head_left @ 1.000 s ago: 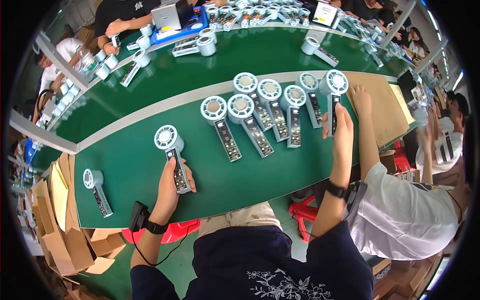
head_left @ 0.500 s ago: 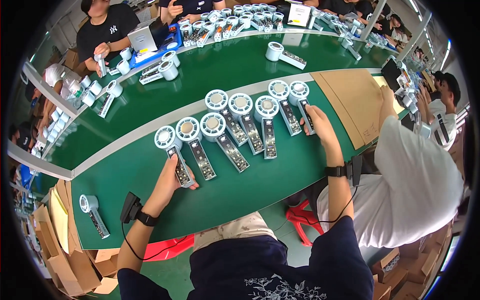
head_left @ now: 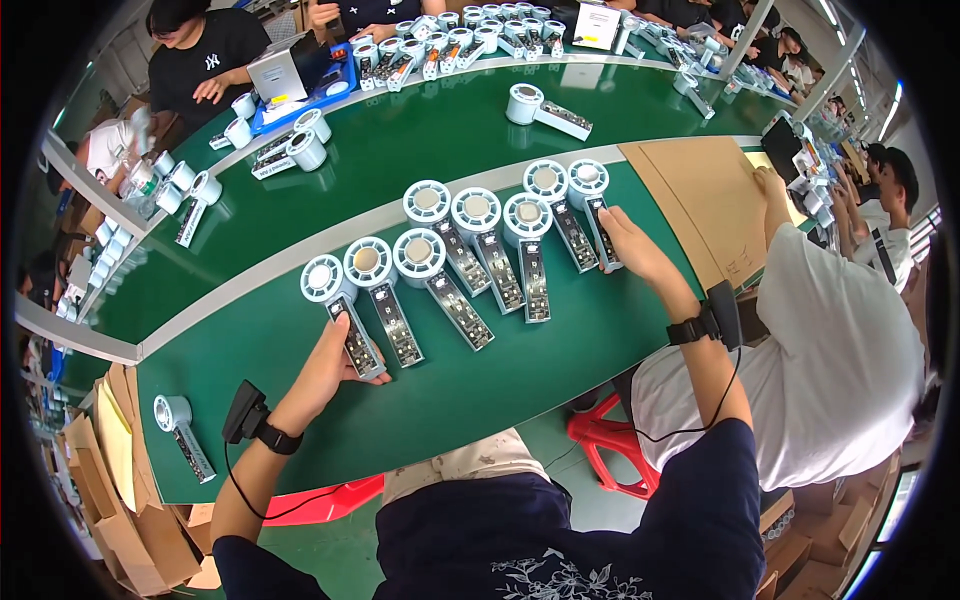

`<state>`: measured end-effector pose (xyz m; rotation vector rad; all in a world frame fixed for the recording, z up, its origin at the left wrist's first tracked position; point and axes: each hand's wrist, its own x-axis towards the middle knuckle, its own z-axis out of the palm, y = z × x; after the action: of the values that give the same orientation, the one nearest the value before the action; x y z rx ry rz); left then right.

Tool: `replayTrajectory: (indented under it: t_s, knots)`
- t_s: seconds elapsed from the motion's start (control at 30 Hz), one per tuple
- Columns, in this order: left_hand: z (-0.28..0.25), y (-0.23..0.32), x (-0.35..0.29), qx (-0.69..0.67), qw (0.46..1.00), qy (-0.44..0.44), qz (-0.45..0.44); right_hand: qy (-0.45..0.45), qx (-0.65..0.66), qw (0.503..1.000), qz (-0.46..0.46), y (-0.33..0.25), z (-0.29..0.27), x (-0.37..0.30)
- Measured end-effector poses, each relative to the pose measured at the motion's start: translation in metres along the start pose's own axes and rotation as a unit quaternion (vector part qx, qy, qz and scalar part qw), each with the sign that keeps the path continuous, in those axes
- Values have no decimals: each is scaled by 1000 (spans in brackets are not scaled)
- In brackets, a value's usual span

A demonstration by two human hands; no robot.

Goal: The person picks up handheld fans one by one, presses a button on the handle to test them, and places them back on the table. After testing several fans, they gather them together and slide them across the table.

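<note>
Several pale-blue handheld fans lie face up in a staggered row on the green table, their round grilles away from me and their handles uncovered, with dark circuit boards showing. My left hand (head_left: 335,360) is closed around the handle of the leftmost fan (head_left: 322,278), thumb on its board side. At the other end, my right hand (head_left: 630,245) grips the handle of the rightmost fan (head_left: 588,178), which lies close against its neighbour (head_left: 546,180). Between them several more fans, such as the middle one (head_left: 527,215), rest untouched.
A lone fan (head_left: 173,411) lies at the table's left end. Flat cardboard (head_left: 690,205) covers the right part, beside a co-worker in a white shirt (head_left: 840,350). Beyond a pale rail, a green conveyor (head_left: 420,130) carries more fans (head_left: 524,104). Opened cartons (head_left: 125,490) stand lower left.
Fans on the conveyor have shifted left. Both hands keep their grips, and the right one has moved slightly left with its fan. A co-worker at upper left no longer holds a fan.
</note>
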<state>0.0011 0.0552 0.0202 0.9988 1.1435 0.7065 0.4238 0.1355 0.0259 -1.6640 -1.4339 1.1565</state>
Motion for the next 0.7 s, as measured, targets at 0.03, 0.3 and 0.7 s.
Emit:
replayTrajectory:
  t_s: [0.03,0.3,0.7]
  knots:
    - [-3,1,-1,40,999,6,-22,-5,1,1000,-1,-1,1,4]
    - [-52,75,11,411,907,-67,-66,-256,-256,915,177,-48,-59,78]
    - [-484,22,84,657,519,521,164,-30,-541,825,-159,-78,9,251]
